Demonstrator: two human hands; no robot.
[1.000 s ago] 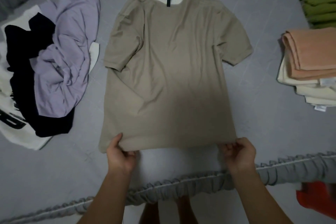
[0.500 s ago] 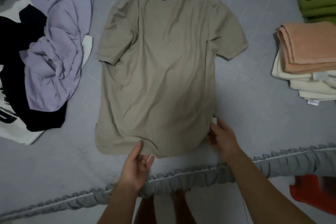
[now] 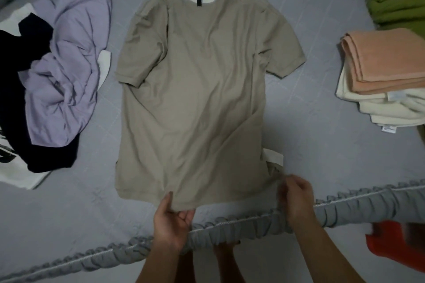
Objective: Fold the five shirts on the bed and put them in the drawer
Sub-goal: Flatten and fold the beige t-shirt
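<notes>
Bed [image 3: 310,103]: grey quilted cover fills the view; its ruffled edge runs across the bottom, just in front of the person.
Beige shirt [image 3: 195,99]: spread flat in the middle of the bed, long axis running away from the person. The cream collar with a dark neck strip points to the far side; the hem points toward the person. Both short sleeves show: the left one folded in close to the body, the right one angled out. A cream tag or inner strip sticks out at the lower right side seam.
Unfolded pile [image 3: 53,80]: on the bed left of the beige shirt, close beside it, touching or not I cannot tell. A crumpled lilac shirt lies on top of a black one, with a white printed one underneath.
Folded stack [image 3: 386,80]: on the bed to the right, well apart from the beige shirt; a peach piece on top of cream pieces.
Green cloth [image 3: 397,0]: folded at the far right corner.
Left hand [image 3: 171,220]: at the hem near its middle, palm turned up, thumb on top of the fabric and fingers curled beneath, pinching the hem edge.
Right hand [image 3: 296,200]: at the hem's lower right corner, fingers bent and gathered round the bunched corner of the shirt.
Red object [image 3: 391,243]: bottom right, off the bed, blurred.
</notes>
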